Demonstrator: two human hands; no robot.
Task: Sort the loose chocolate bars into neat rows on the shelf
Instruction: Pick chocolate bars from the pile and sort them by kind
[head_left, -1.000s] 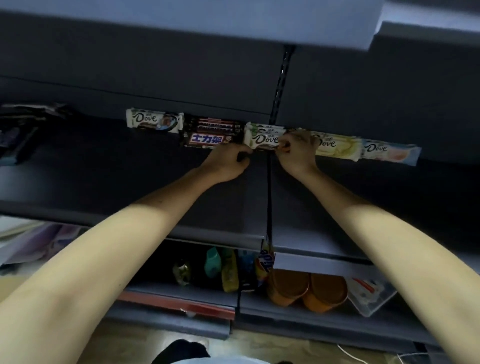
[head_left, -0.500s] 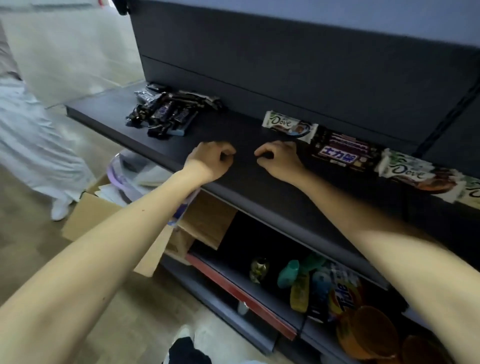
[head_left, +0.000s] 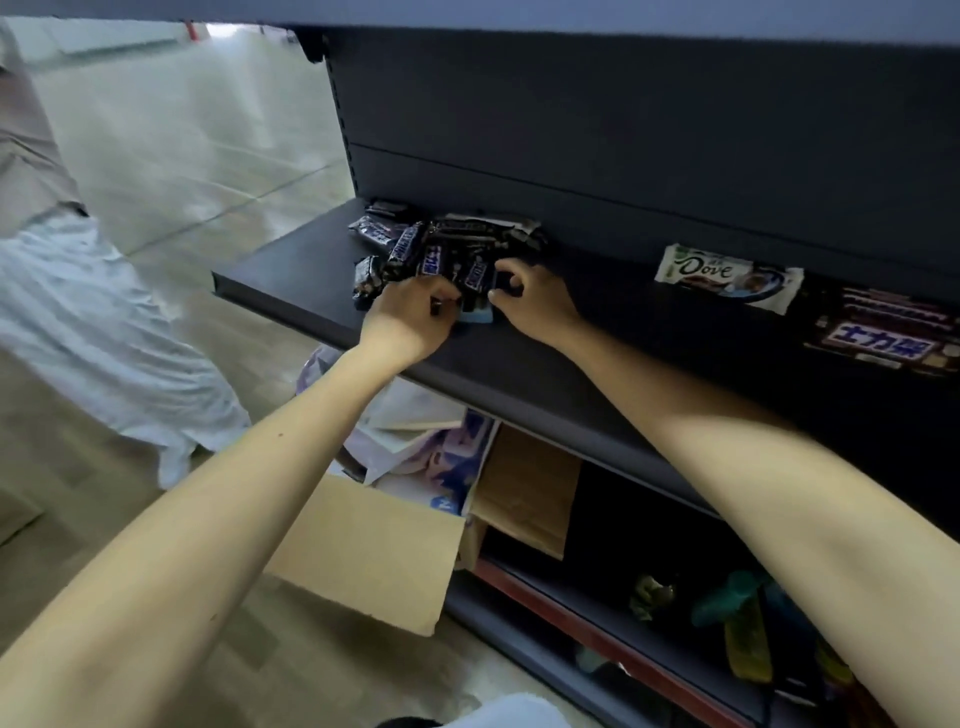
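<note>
A pile of loose chocolate bars (head_left: 441, 244) lies at the left end of the shelf (head_left: 571, 364), against its back panel. The left hand (head_left: 410, 319) curls over the pile's near edge; whether it grips a wrapper cannot be told. The right hand (head_left: 535, 301), just beside it, pinches a dark-wrapped bar (head_left: 477, 275) between thumb and forefinger. A pale blue bar (head_left: 477, 315) shows between the hands. Well to the right lies a Dove bar (head_left: 727, 275).
</note>
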